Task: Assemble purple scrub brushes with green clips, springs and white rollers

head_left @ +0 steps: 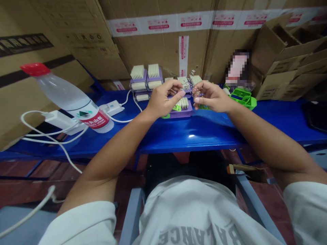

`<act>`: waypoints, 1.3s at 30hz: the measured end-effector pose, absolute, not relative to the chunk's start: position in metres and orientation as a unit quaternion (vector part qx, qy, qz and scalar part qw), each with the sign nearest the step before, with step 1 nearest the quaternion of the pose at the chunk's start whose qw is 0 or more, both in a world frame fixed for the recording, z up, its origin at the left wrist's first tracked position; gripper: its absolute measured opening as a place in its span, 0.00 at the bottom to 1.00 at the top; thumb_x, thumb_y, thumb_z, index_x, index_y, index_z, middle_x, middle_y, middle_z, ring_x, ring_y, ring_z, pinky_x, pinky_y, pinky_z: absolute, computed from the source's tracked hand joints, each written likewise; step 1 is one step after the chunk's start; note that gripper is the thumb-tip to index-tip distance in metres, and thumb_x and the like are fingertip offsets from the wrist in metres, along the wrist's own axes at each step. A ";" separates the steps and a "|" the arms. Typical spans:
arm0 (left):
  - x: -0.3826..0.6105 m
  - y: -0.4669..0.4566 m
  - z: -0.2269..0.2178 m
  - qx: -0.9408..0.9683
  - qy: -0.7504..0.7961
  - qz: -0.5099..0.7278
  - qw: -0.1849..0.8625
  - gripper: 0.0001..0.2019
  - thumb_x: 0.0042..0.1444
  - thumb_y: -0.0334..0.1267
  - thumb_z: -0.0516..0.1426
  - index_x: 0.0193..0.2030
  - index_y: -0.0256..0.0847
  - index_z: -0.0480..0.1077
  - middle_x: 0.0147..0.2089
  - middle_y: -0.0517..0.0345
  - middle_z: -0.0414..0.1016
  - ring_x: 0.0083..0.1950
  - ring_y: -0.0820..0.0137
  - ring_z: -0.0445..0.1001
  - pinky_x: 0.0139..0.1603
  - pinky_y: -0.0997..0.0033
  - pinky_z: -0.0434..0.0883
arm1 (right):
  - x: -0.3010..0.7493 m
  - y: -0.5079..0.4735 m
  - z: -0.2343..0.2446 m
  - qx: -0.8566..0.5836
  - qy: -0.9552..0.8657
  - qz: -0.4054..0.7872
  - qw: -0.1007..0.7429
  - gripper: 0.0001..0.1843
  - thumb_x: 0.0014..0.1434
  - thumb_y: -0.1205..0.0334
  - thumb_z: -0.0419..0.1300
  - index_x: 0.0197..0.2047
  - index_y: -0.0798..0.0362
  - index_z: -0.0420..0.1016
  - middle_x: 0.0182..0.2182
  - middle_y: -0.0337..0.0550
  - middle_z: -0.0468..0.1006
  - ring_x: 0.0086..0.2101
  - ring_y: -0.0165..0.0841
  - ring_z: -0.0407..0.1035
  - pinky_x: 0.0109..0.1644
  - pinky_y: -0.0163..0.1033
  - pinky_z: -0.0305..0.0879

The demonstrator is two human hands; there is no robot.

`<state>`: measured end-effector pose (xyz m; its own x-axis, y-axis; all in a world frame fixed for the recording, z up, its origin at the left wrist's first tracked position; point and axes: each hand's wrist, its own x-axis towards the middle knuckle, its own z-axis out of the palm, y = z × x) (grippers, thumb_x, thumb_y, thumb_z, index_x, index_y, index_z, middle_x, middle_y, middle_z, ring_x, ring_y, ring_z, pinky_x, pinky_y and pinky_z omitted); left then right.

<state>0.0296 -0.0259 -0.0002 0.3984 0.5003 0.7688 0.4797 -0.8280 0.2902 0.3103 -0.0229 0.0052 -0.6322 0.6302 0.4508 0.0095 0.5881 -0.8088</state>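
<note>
My left hand (164, 99) and my right hand (212, 96) are raised together over a purple tray (182, 112) on the blue table (199, 132). Both have their fingers curled in a pinch around a small clear plastic piece (195, 91) between them. The purple tray holds rows of small cream-coloured parts (183, 102). Two more purple trays (146, 79) stacked with cream parts stand behind my left hand. Small green plastic bits (176, 108) lie on the tray under my hands.
A clear water bottle with a red cap (68, 98) stands tilted at the left beside white chargers and cables (57, 119). Green plastic holders (243, 96) sit at the right. Cardboard boxes (163, 37) wall the back and sides.
</note>
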 end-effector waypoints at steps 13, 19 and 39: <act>0.029 -0.021 -0.003 0.831 0.300 0.463 0.071 0.18 0.78 0.58 0.63 0.54 0.45 0.78 0.47 0.53 0.87 0.40 0.65 0.84 0.40 0.63 0.82 | 0.312 -0.027 0.009 -0.226 -0.808 0.409 0.359 0.30 0.74 0.29 0.69 0.62 0.46 0.79 0.37 0.39 0.81 0.33 0.34 0.75 0.39 0.41 0.76; 0.028 -0.020 -0.001 0.838 0.297 0.454 0.055 0.14 0.79 0.54 0.62 0.53 0.45 0.77 0.45 0.55 0.86 0.38 0.67 0.83 0.37 0.66 0.79 | 0.313 -0.028 0.008 -0.239 -0.815 0.402 0.343 0.29 0.70 0.32 0.76 0.56 0.46 0.78 0.36 0.37 0.78 0.30 0.31 0.73 0.32 0.38 0.70; 0.027 -0.023 0.001 0.843 0.302 0.443 0.050 0.11 0.71 0.49 0.66 0.50 0.45 0.78 0.41 0.58 0.84 0.37 0.66 0.82 0.40 0.64 0.79 | 0.314 -0.027 0.015 -0.233 -0.804 0.443 0.320 0.31 0.77 0.27 0.65 0.53 0.50 0.84 0.31 0.38 0.83 0.28 0.29 0.76 0.32 0.35 0.73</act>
<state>0.0273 -0.0227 0.0007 0.4248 0.5527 0.7170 0.4647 -0.8128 0.3513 0.3144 -0.0275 0.0152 -0.6863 0.6586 0.3087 0.0908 0.4987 -0.8620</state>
